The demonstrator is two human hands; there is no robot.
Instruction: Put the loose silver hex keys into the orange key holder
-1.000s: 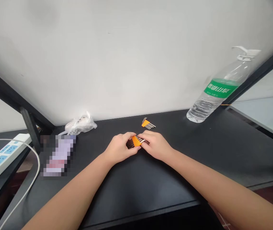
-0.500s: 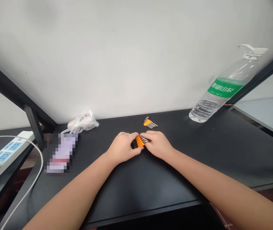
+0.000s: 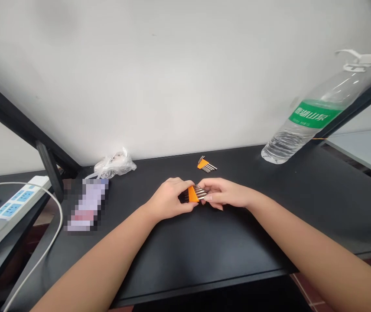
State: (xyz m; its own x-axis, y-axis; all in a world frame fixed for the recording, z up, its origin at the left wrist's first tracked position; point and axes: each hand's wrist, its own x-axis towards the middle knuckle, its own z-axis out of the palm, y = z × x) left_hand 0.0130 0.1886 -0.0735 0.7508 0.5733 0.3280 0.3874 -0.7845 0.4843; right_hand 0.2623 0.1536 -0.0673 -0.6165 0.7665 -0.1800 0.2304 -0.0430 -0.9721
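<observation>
My left hand (image 3: 174, 198) is closed round an orange hex key holder (image 3: 192, 193), fingers above and thumb below. Several metal hex keys (image 3: 200, 192) stick out of its right side, and dark key ends show at its left, partly covered by my palm. The fingers of my right hand (image 3: 222, 192) pinch the right-hand ends of the keys; which key they grip is not clear. Behind my hands, a second, smaller orange hex key set (image 3: 206, 164) lies on the black table (image 3: 205, 247).
A large water bottle (image 3: 315, 113) with a green label stands at the back right. On the left lie a clear plastic bag (image 3: 115, 164) and a blurred-out phone-like item (image 3: 88, 203). A white cable (image 3: 60, 216) runs past a power strip (image 3: 16, 201) at the far left.
My right hand has shifted right and turned, uncovering more of the keys, with its fingers now at their ends. My left hand keeps its hold on the orange holder. The view has shifted slightly.
</observation>
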